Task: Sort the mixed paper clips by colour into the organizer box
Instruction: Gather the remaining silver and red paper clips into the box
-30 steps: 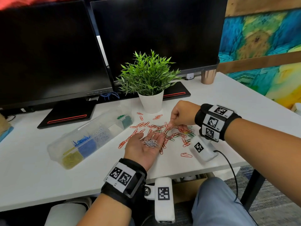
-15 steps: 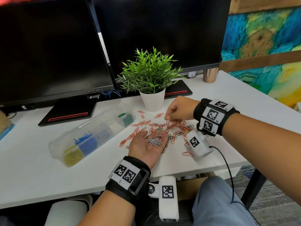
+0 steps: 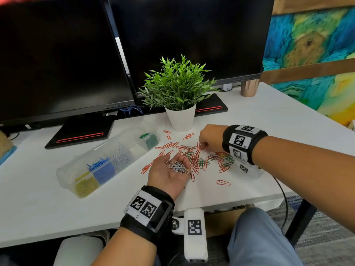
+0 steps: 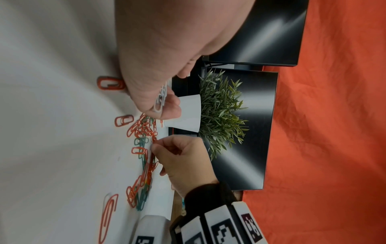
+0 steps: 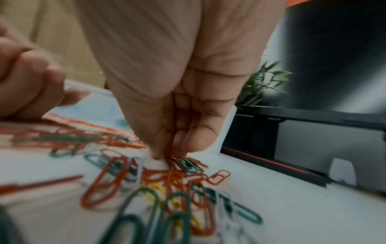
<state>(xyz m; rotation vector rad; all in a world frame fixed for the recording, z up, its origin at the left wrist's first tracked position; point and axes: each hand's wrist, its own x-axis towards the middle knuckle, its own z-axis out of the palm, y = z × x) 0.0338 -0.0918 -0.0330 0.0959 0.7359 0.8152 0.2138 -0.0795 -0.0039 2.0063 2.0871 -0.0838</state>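
Leftmost, the organizer box (image 3: 99,166) lies on the white desk (image 3: 38,198), well apart from both hands. Beside it the left hand (image 3: 169,173) rests palm-up, fingers relaxed, cradling white paper clips (image 3: 177,167). Further right, the right hand (image 3: 210,138) pinches its fingertips into the mixed paper clips (image 3: 194,156).

Green leafy plant in white pot (image 3: 181,104) just beyond the hands; two black monitors (image 3: 57,54) behind; copper cup (image 3: 249,88) far right.
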